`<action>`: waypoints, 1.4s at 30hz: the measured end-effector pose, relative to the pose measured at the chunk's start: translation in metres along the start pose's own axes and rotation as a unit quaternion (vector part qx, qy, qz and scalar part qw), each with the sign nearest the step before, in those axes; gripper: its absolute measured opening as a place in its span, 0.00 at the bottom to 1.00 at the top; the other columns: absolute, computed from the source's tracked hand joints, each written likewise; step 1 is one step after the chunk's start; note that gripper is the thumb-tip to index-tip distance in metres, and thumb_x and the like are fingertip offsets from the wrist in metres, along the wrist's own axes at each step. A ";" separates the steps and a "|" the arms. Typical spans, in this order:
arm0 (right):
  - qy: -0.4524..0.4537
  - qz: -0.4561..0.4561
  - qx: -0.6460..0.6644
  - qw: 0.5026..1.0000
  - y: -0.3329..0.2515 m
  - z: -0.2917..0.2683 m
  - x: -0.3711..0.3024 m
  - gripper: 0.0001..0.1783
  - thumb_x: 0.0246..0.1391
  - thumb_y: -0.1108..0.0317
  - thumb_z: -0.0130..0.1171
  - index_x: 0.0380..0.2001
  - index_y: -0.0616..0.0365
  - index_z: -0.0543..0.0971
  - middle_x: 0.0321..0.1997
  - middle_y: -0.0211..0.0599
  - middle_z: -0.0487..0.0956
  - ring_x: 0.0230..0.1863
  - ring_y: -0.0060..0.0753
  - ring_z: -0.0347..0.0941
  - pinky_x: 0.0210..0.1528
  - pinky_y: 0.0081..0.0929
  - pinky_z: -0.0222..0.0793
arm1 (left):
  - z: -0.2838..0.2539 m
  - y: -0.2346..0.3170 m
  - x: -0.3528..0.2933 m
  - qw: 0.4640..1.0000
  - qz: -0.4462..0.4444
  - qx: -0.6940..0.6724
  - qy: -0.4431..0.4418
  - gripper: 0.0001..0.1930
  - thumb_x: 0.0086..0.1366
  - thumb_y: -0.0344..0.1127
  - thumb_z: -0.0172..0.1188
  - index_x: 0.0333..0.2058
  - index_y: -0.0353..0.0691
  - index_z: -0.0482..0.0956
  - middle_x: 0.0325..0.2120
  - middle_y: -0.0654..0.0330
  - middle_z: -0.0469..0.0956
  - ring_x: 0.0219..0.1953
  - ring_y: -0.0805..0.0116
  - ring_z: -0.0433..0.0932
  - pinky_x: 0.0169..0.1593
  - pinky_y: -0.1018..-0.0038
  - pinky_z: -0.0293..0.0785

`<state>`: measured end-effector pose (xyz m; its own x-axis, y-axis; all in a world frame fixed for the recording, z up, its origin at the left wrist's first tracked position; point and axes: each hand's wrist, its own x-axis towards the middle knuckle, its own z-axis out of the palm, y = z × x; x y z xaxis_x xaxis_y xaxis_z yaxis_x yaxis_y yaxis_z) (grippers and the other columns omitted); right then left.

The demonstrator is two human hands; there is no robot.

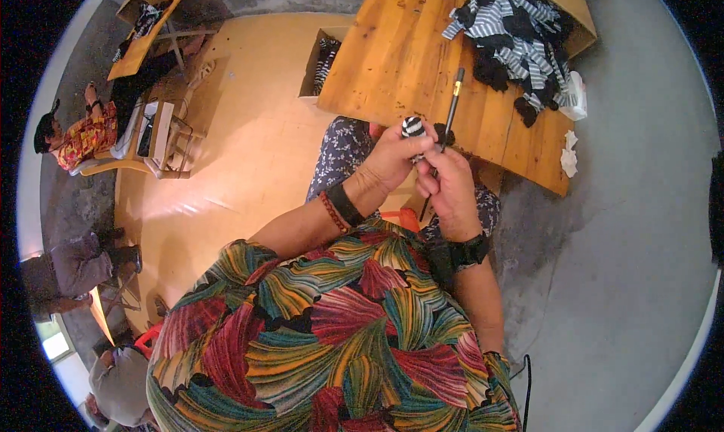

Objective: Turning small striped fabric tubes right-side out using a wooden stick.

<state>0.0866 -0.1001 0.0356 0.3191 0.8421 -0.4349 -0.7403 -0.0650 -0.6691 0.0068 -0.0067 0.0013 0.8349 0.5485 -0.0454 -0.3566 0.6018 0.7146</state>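
A bundled black-and-white striped cloth point(412, 127) is gripped by the left hand point(388, 159) above the lap, and a slim black rod point(455, 104) is held slanting by the right hand point(452, 183), just beside it. Beyond, striped cloth pieces point(520, 51) are heaped on the wooden desk point(400, 47), near a cardboard box point(579, 17).

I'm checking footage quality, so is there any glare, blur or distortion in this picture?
In the head view: whitish sheen on the orange floor; curved outlines toward the fisheye's black rim; striped fabric fairly clear, its weave too small to judge.
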 end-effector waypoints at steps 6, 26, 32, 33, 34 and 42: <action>0.033 -0.073 -0.237 0.968 0.005 -0.013 -0.005 0.08 0.49 0.66 0.51 0.25 0.60 0.73 0.17 0.24 0.67 0.16 0.14 0.58 0.18 0.16 0.54 | -0.021 0.004 0.019 0.966 -0.026 -0.208 0.152 0.11 0.56 0.43 0.54 0.25 0.41 0.70 0.30 0.57 0.74 0.37 0.56 0.74 0.38 0.62 0.72; 0.089 -0.263 -0.630 0.725 -0.007 -0.042 -0.029 0.12 0.51 0.66 0.49 0.23 0.66 0.71 0.15 0.39 0.63 0.18 0.23 0.60 0.22 0.24 0.58 | -0.002 0.025 0.021 0.953 -0.066 -0.279 0.100 0.08 0.54 0.37 0.56 0.27 0.39 0.71 0.27 0.53 0.74 0.36 0.47 0.73 0.40 0.50 0.71; 0.098 -0.260 -0.623 0.731 0.009 -0.043 -0.012 0.15 0.52 0.61 0.46 0.20 0.61 0.72 0.14 0.49 0.65 0.15 0.44 0.62 0.20 0.33 0.58 | 0.012 0.015 0.017 0.958 -0.058 -0.228 0.164 0.06 0.56 0.34 0.54 0.28 0.37 0.70 0.24 0.57 0.74 0.27 0.64 0.74 0.31 0.64 0.77; 0.097 -0.262 -0.624 0.730 0.012 -0.042 -0.011 0.15 0.52 0.61 0.46 0.20 0.61 0.72 0.14 0.49 0.65 0.15 0.44 0.62 0.20 0.33 0.58 | 0.014 0.013 0.017 0.958 -0.055 -0.228 0.163 0.06 0.56 0.34 0.54 0.28 0.37 0.70 0.24 0.57 0.74 0.27 0.64 0.74 0.31 0.64 0.77; 0.095 -0.248 -0.596 0.758 0.015 -0.040 -0.011 0.16 0.52 0.61 0.46 0.20 0.62 0.72 0.14 0.47 0.66 0.15 0.41 0.63 0.20 0.32 0.59 | 0.015 0.010 0.018 0.961 -0.019 -0.206 0.181 0.06 0.56 0.33 0.54 0.28 0.37 0.70 0.23 0.57 0.74 0.27 0.64 0.74 0.31 0.65 0.77; 0.041 -0.225 -0.455 0.861 0.030 -0.032 0.007 0.16 0.53 0.63 0.46 0.19 0.64 0.73 0.14 0.30 0.69 0.16 0.22 0.62 0.20 0.19 0.57 | 0.025 -0.015 0.005 0.966 0.042 -0.157 0.203 0.08 0.56 0.32 0.53 0.32 0.38 0.64 0.24 0.55 0.72 0.21 0.63 0.74 0.25 0.65 0.76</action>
<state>0.0860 -0.1131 -0.0072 0.5213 0.8530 -0.0249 0.2266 -0.1665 -0.9597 0.0274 -0.0278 0.0079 0.5872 0.7474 -0.3109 -0.5791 0.6562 0.4838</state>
